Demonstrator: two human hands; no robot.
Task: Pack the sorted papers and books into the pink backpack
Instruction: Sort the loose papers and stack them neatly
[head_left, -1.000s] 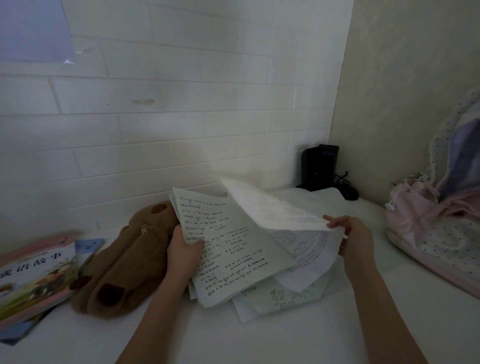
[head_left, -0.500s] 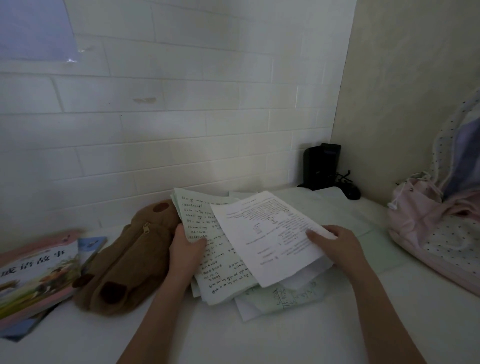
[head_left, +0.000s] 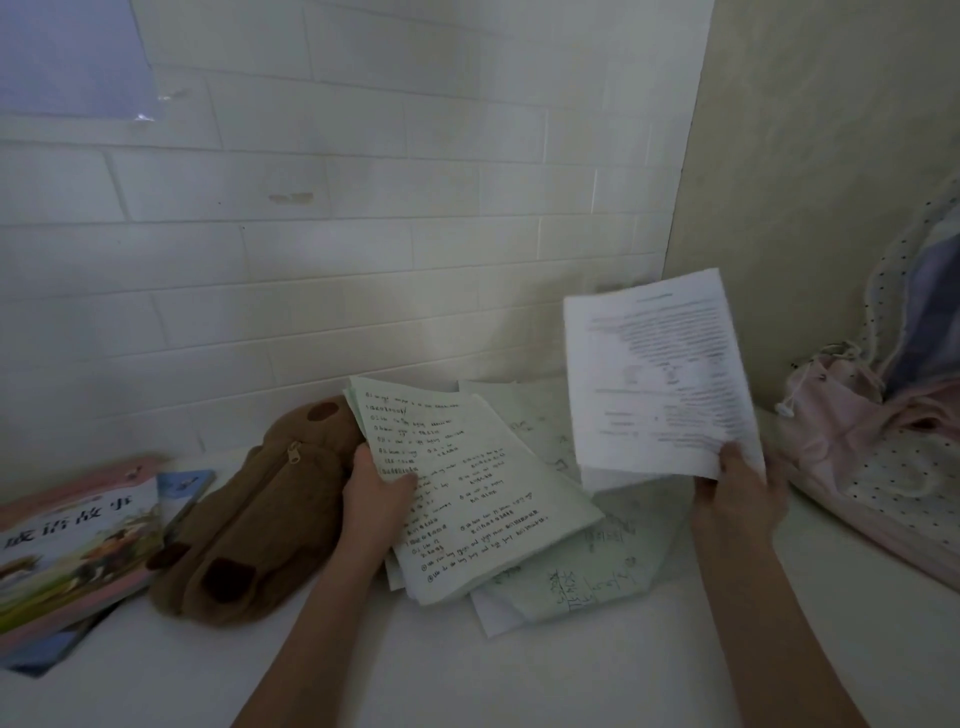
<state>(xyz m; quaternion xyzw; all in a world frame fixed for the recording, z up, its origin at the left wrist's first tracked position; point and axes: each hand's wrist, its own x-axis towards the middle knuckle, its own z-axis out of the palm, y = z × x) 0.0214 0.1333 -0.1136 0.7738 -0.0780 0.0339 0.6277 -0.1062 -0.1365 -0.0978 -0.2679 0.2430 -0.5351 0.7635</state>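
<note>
My left hand grips the left edge of a stack of handwritten papers, tilted above the white table. A few printed white sheets stand almost upright in my right hand, which pinches their bottom edge, lifted to the right of the stack. More loose sheets lie flat on the table under both. The pink backpack lies at the far right, its top open toward the wall. Several books with colourful covers are stacked at the left edge.
A brown plush zip pouch lies between the books and the papers, touching my left hand's side. A white brick wall stands close behind, and a beige panel closes the right corner. The white table runs to the near edge.
My right hand has lifted the printed sheets off the stack and swung them up and to the right, toward the backpack. My left hand keeps its hold on the handwritten stack.
</note>
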